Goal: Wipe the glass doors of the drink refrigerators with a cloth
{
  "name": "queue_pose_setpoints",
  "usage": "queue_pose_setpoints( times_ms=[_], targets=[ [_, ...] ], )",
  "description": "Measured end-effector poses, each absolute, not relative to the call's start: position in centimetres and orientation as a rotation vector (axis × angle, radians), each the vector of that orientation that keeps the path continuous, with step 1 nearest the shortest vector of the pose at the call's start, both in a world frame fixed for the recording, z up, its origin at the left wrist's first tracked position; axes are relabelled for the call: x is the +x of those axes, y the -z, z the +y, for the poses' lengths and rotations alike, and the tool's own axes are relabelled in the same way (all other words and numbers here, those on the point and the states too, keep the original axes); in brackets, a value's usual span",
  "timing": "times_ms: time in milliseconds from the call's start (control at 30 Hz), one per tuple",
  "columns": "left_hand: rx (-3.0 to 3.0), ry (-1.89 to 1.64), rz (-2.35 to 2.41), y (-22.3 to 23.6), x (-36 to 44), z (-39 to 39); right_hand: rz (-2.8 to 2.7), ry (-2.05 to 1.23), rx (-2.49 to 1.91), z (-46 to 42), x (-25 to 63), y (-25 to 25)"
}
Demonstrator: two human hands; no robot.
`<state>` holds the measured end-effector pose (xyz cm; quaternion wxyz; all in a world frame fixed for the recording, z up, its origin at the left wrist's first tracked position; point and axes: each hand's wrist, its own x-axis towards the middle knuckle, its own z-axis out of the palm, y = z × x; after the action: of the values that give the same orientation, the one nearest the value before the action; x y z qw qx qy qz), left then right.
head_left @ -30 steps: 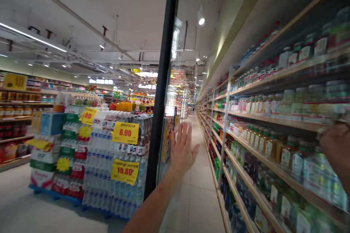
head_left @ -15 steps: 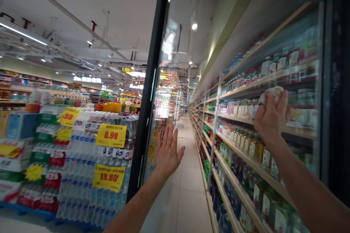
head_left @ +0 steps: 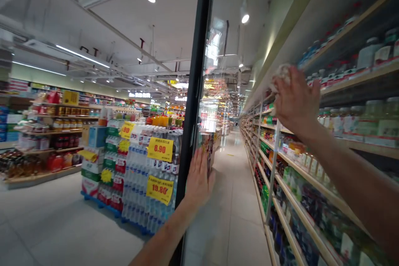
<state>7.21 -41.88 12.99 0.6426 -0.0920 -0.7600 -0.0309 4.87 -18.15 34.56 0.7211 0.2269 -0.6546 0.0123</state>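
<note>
A black-framed glass door (head_left: 232,104) stands upright in front of me. Near the left edge of its pane is my left hand (head_left: 199,178), its fingers stretched out and nothing in them; it seems to lie flat against the glass. My right hand (head_left: 296,97) is raised at the right and presses a crumpled whitish cloth (head_left: 282,75) to the pane. Part of the cloth is hidden behind the fingers, and the hand is a little blurred. The door's dark frame (head_left: 192,104) runs beside my left hand.
Beyond the glass, long shelves of bottled drinks (head_left: 358,122) line the right side. A tiled aisle (head_left: 230,199) runs into the distance. Left of the door, stacked water bottle packs (head_left: 137,183) with yellow price signs (head_left: 160,149) stand on a blue pallet (head_left: 99,203). Farther left are jar shelves (head_left: 62,124).
My right hand has moved with the cloth up and left across the glass. My left hand has come closer to the door's frame. The view has swung to the left.
</note>
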Motion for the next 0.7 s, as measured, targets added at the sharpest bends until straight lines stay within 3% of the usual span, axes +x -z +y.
queue_pose_setpoints(
  times_ms=[67, 267, 467, 567, 700],
  targets=[
    [-0.220, 0.066, -1.760, -12.9, 7.6, -42.2, -1.504, -0.049, 0.532, -19.8, 4.9, -34.3],
    [-0.260, -0.020, -1.790, -13.3, 10.2, -44.0, -1.391, 0.295, 1.208, -24.2, 5.2, -24.0],
    [-0.122, -0.085, -1.734, -13.2, 9.7, -46.4, -1.455, -0.022, 0.918, -28.9, 5.0, -27.7],
    [-0.166, 0.003, -1.708, -12.6, 9.1, -47.6, -1.376, 0.025, 1.121, -32.0, 5.3, -22.6],
    [-0.154, 0.382, -1.715, -11.7, 8.7, -49.1, -1.287, 0.089, 1.299, -32.8, 4.9, -13.8]
  ],
)
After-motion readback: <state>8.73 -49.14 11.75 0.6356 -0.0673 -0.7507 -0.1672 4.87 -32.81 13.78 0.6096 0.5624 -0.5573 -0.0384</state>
